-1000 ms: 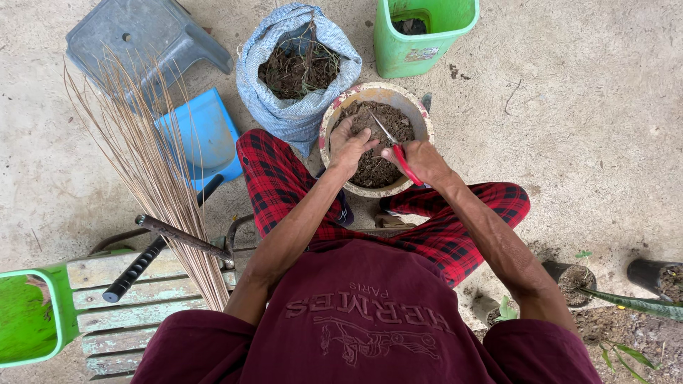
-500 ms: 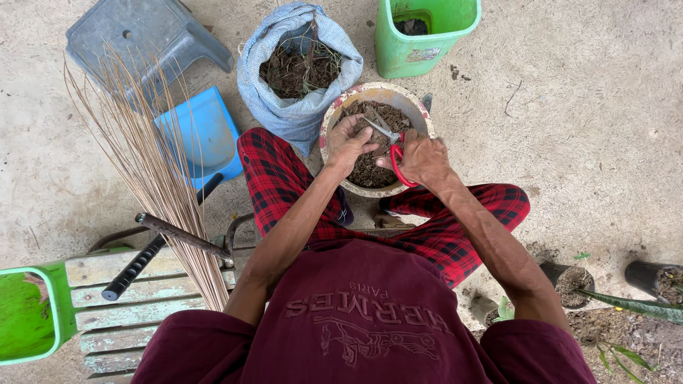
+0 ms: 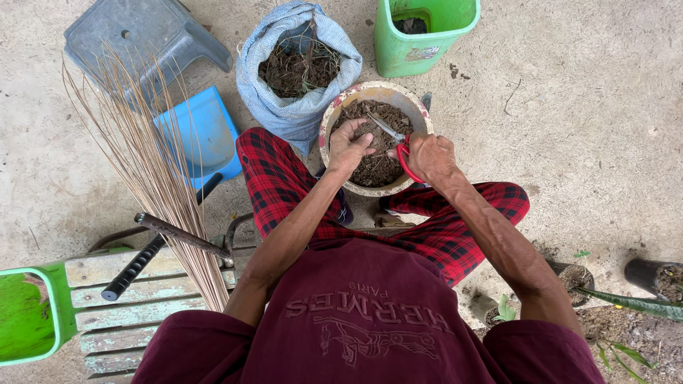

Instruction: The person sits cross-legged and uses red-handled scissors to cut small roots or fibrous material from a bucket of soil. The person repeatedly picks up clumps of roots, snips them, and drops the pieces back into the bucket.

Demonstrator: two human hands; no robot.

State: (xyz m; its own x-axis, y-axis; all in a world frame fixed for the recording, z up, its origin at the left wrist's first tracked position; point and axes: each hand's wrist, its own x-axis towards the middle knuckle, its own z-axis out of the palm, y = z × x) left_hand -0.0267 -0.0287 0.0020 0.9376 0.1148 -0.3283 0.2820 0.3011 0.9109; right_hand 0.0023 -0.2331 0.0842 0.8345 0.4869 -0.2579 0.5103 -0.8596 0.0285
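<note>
A single head-worn camera looks almost straight down from above a seated person, facing the concrete floor [image 3: 605, 128] ahead of the knees. The wearer's maroon shirt [image 3: 370, 320] fills the bottom of the view, close to the lens; both forearms run upward to a bowl [image 3: 334, 121] just above centre. A grey stool [image 3: 135, 43], a sack [image 3: 284, 107] and a green bin [image 3: 420, 50] sit along the top edge, farther off. There is no second view to share the scene with.
</note>
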